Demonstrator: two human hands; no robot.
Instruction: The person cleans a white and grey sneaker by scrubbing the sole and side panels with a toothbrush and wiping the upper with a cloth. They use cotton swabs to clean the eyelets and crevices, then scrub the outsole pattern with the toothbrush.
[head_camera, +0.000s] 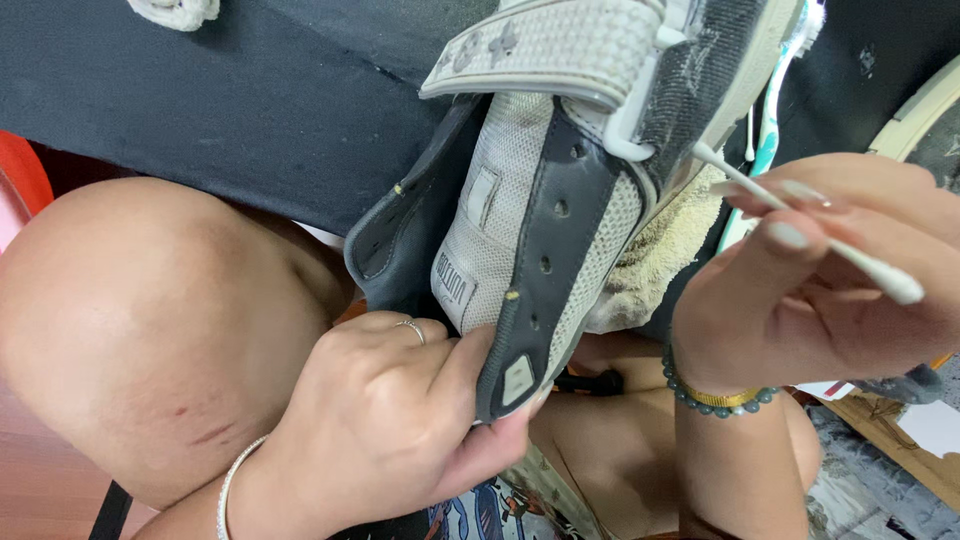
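Note:
A grey and white mesh sneaker (540, 190) with a dark grey heel strip and a wide fastening strap is held up close to the camera. My left hand (400, 420), with a ring and a thin bracelet, grips its heel from below. My right hand (810, 270), wearing a bead bracelet, pinches a white cotton swab (800, 225). One tip of the swab touches the shoe's side near the white strap loop. The other tip sticks out to the right.
A beige cloth (660, 260) lies under the shoe. A teal and white toothbrush (770, 130) rests on the dark table (250, 100) behind it. My bare knee (150, 320) fills the lower left. A wooden board (890, 440) lies lower right.

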